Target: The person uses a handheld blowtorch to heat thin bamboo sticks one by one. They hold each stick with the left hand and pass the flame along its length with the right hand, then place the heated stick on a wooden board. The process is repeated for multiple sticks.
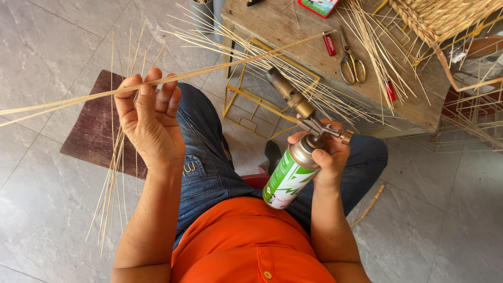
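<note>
We see our left hand (151,118) raised over the left knee, fingers curled shut around a bundle of long, thin, pale yellow straw strips (209,73). The bundle runs level across the view, its far end reaching over the worn wooden table (293,31) and its near end trailing well out beyond the hand on the side away from the table.

Our right hand (327,157) is closed around the neck of a green-and-white metal gas canister (287,178) fitted with a brass torch head (293,99). The thumb rests on the canister's shoulder and the fingers wrap behind the brass valve. The canister is tilted, its base near the orange shirt (246,241) and its nozzle pointing toward the table's near edge, just below the straw bundle without touching it.

On the table lie yellow-handled scissors (352,65), with a small red lighter (329,44) just beside them and loose straw strips (377,57) fanned across the top. A woven straw basket (440,15) sits at the table's far corner. A yellow wire frame (246,105) leans below the table's near edge. More loose strips (112,173) lie on the grey tiled floor (47,52), well away from the table, across a dark brown mat (94,126).
</note>
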